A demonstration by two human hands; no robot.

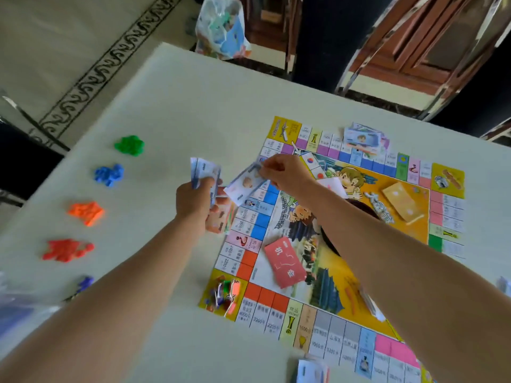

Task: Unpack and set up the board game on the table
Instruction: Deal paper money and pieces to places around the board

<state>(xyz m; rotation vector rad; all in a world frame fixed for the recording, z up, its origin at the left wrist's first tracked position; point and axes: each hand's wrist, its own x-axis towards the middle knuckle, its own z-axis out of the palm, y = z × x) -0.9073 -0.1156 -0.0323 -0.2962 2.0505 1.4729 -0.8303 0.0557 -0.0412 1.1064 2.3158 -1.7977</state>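
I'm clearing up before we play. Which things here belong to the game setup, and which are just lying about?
Game setup: game board, banknotes in the left hand, banknote pinched by the right hand, red card deck, yellow card deck, green pieces, blue pieces, orange pieces, red pieces.
Lying about: plastic bag beyond the table, chair.

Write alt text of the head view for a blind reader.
The left hand holds a stack of bluish paper play-money notes while the right hand pinches a single note, over the edge of a colourful printed game board on a white table.
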